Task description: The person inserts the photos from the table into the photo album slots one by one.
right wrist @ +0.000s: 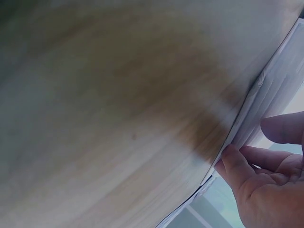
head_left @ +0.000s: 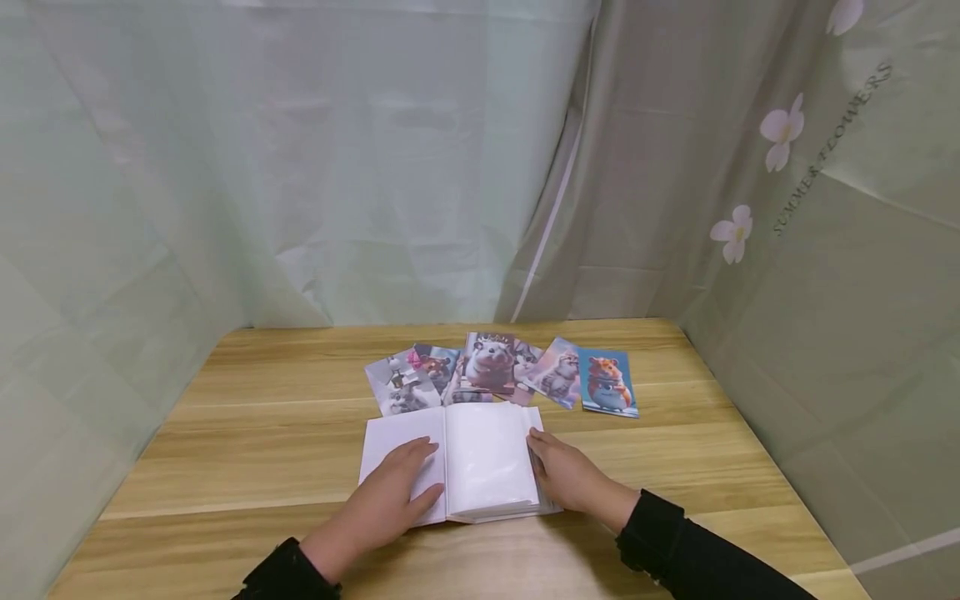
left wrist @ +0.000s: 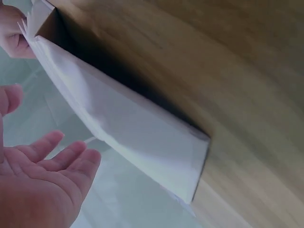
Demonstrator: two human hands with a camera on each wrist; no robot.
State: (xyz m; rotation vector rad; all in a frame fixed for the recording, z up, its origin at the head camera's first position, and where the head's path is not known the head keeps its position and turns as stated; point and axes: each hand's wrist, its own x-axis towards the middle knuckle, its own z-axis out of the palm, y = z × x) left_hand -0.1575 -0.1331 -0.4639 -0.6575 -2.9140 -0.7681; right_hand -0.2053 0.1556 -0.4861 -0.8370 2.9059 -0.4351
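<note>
A white photo album (head_left: 487, 458) lies open on the table, a blank inside cover on its left and a stack of glossy clear-sleeve pages on its right. My left hand (head_left: 390, 492) is over the left cover, its fingers loosely extended. In the left wrist view those fingers (left wrist: 78, 164) appear apart from the raised-looking album edge (left wrist: 123, 114). At the album's right side, my right hand (head_left: 566, 471) holds the edge of the pages. The right wrist view shows its bent fingers (right wrist: 237, 164) against the album's edge (right wrist: 261, 90), with the thumb over the page side.
Behind the album, several animal picture cards lie spread and overlapping, including a crowned hamster card (head_left: 489, 364), a kitten card (head_left: 558, 372) and a blue hamster card (head_left: 609, 383). A wooden table (head_left: 247, 450) carries everything. Pale curtains (head_left: 420, 167) enclose the back and sides.
</note>
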